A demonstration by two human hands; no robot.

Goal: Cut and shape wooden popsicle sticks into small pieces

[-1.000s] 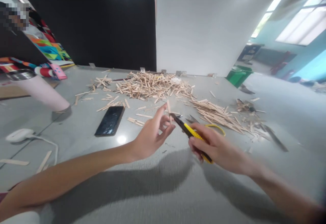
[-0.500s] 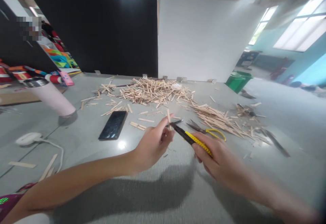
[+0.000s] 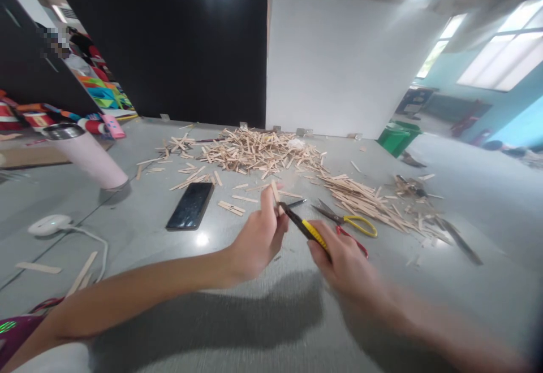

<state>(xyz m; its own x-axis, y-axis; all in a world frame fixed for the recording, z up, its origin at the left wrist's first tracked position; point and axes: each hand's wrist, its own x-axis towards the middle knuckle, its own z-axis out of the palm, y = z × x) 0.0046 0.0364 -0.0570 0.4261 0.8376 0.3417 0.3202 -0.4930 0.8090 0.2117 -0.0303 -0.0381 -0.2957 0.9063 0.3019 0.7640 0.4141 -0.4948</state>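
Observation:
My left hand (image 3: 258,243) is closed, pinching a flat wooden stick (image 3: 275,192) that points up from the fingers. In my right hand (image 3: 345,257) is a yellow and black utility knife (image 3: 313,233), its tip end against the lower part of the stick; whether it cuts in, I cannot tell. Just behind the knife lies a dark pen-like tool (image 3: 297,203), partly hidden. Scissors with one yellow and one red handle (image 3: 360,225) rest beside my right hand. Beyond the hands spreads a heap of wooden sticks (image 3: 254,152), with a second pile (image 3: 365,198) to its right.
A black phone (image 3: 190,206) lies left of my hands. Farther left are a pink tumbler (image 3: 91,158) and a white charger with a cable (image 3: 50,225). Black and white panels (image 3: 339,62) stand at the back. A long dark blade (image 3: 462,241) lies at right, near a green bin (image 3: 397,138).
My right hand and the knife have moved left and slightly down along the stick. The stick now leans more to the left. The red scissor handle has come into sight.

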